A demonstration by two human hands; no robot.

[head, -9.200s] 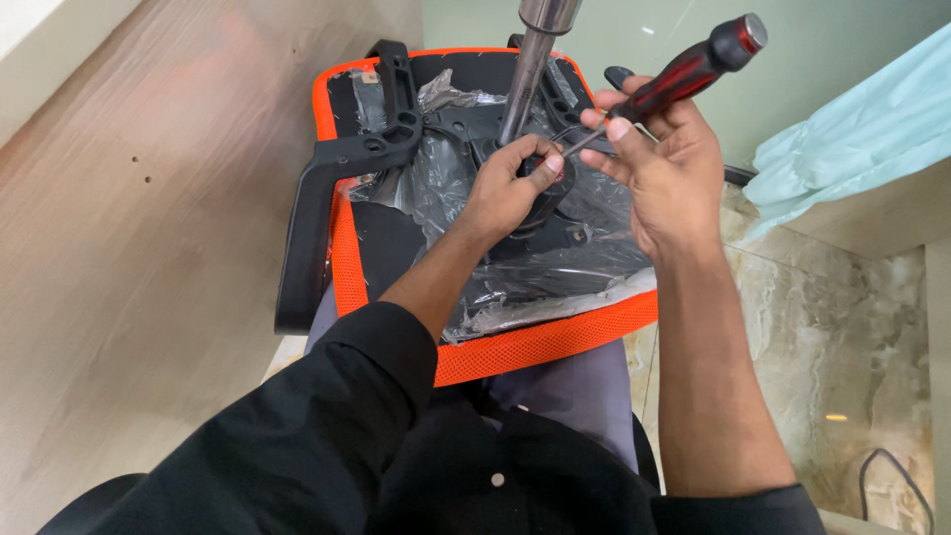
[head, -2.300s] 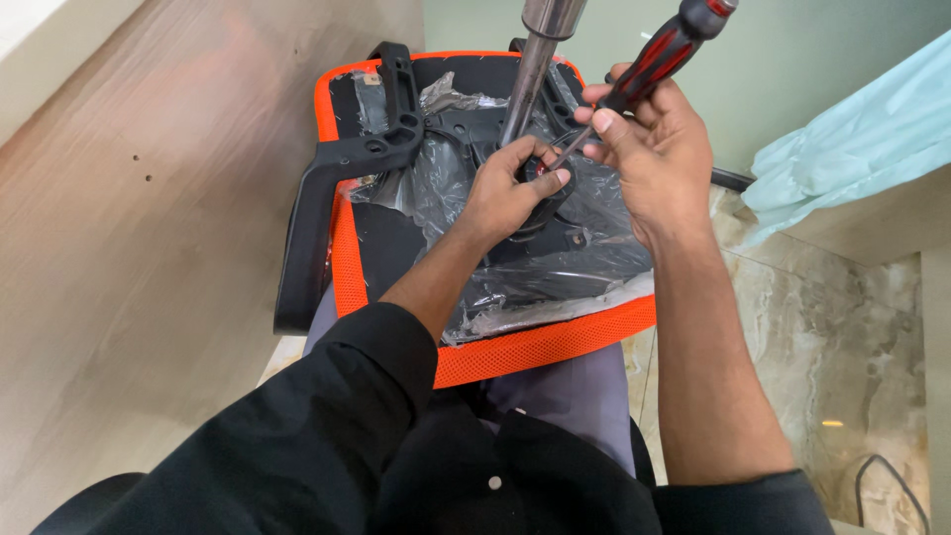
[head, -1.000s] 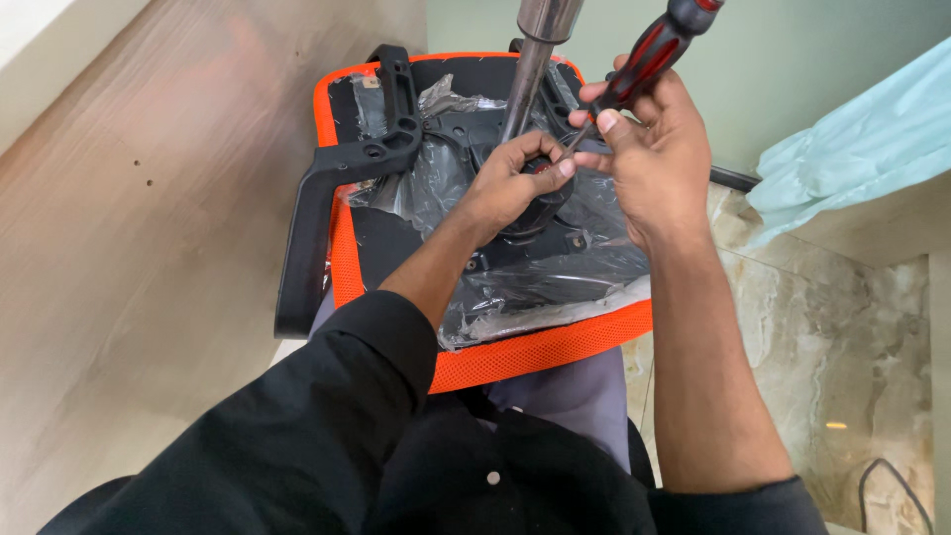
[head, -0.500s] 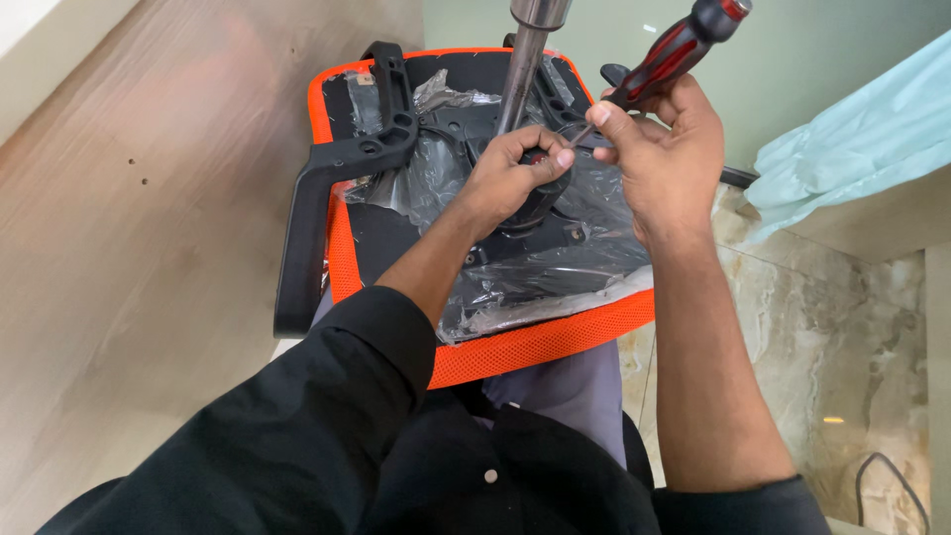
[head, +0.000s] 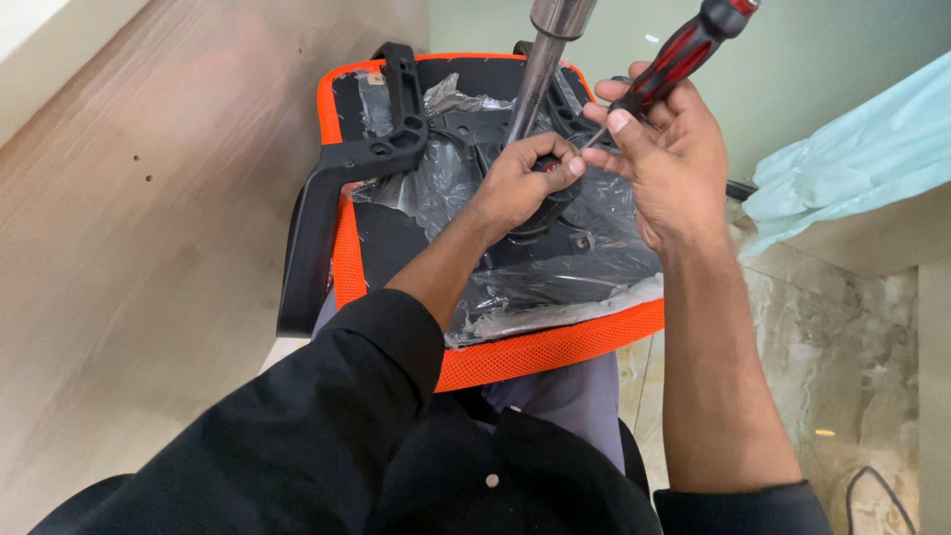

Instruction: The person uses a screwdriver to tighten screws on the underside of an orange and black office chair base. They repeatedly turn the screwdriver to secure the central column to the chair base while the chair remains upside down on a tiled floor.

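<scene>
1. The step in hand looks like driving a small fastener into the underside of an upturned chair seat [head: 555, 342], which rests on the person's lap; it would go best with the tip seated squarely before any turning
2. The left hand [head: 523, 183] is curled nearly closed just under the right one, its fingertips pinching something small at the black mechanism plate [head: 555, 233]; what it pinches cannot be made out
3. The right hand [head: 666, 159] is wrapped around the red-and-black screwdriver [head: 684, 52], thumb and forefinger guiding its shaft down toward the left fingertips
4. Just beyond both hands the metal gas-lift column [head: 547, 45] rises from the plate
5. Farther left of the left hand, a black armrest [head: 342, 198] lies over crinkled plastic wrap [head: 436, 188]
</scene>
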